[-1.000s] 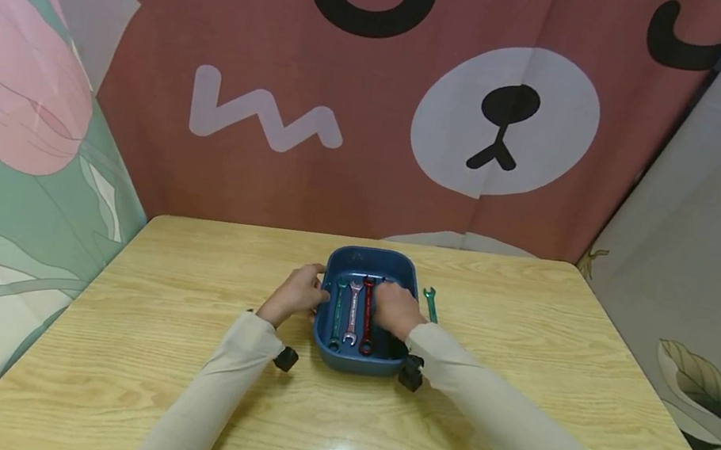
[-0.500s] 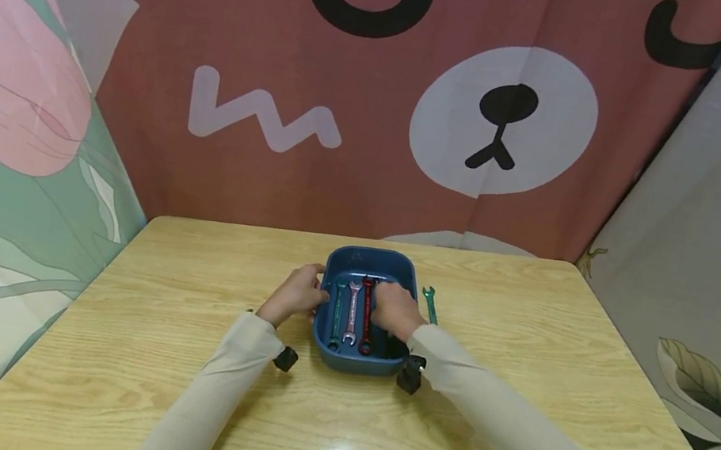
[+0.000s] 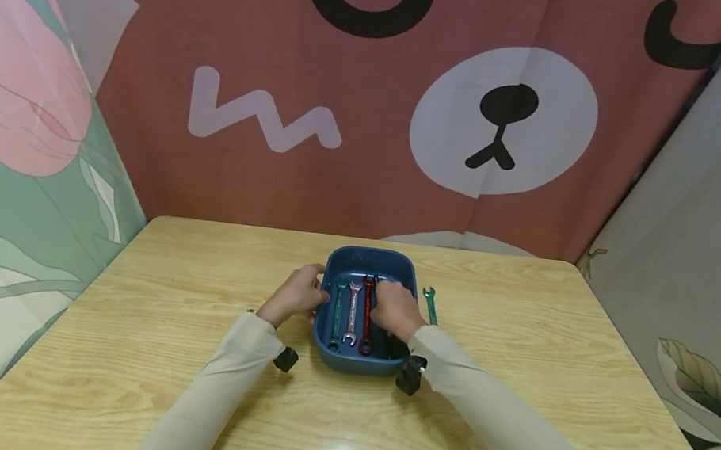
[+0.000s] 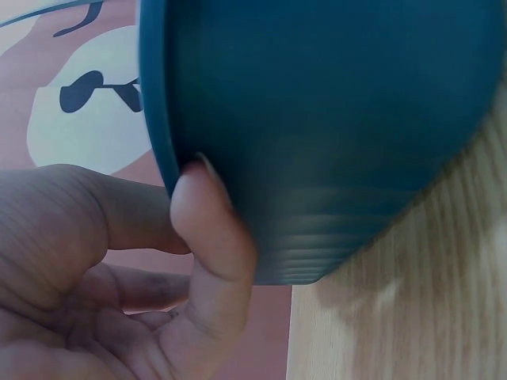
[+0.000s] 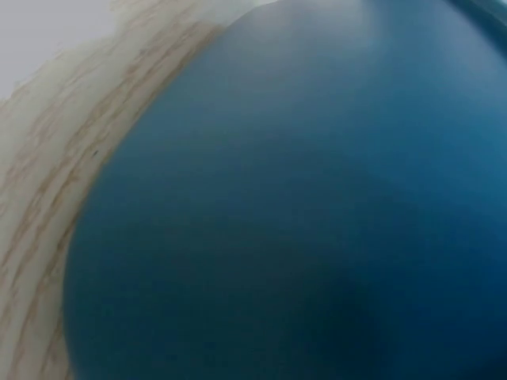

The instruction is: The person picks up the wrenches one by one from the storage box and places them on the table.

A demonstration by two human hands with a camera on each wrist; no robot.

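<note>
A blue plastic bin stands on the table. My left hand pinches its left wall; in the left wrist view the thumb presses the outside near the rim. Inside lie a green wrench, a pink wrench and a red wrench, side by side. My right hand reaches into the bin's right half, fingers curled down around what looks like another wrench; a small tip shows past the knuckles, the rest hidden. The right wrist view shows mostly the bin's wall.
Another green wrench lies on the wooden table, just right of the bin and partly hidden by the right wrist. A curtain with a bear print hangs behind the table's far edge.
My right hand and the small tip beside it have shifted very slightly left, toward the red wrench. My left hand keeps its hold on the bin, which has not visibly moved.
</note>
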